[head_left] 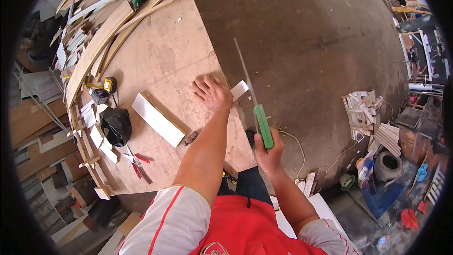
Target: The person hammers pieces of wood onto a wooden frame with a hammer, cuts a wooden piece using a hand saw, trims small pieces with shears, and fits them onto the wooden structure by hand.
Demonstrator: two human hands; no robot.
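Left hand [212, 93] is lying palm down and unclenched at the edge of the wooden table [172, 42], fingers loosely spreading, while 1 white strip [239, 90] is jutting out beside it at 3 o'clock, past that edge; I cannot tell how much of the strip the palm is covering. Right hand [272, 156] is closing firmly around the green handle of 1 saw [264, 123]; the handle is sitting at 4 o'clock from the left hand, and the blade is pointing towards 11 o'clock, passing just beside the strip's end, though whether they are touching is unclear. Again from the left hand, 1 white-faced board [158, 119] is lying at 8 o'clock, 1 pair of red-handled pliers [137, 159] is resting between 7 and 8, 1 black bag [116, 125] is slumping between 8 and 9, and 1 yellow-and-black tape measure [110, 84] is sitting at 9 o'clock.
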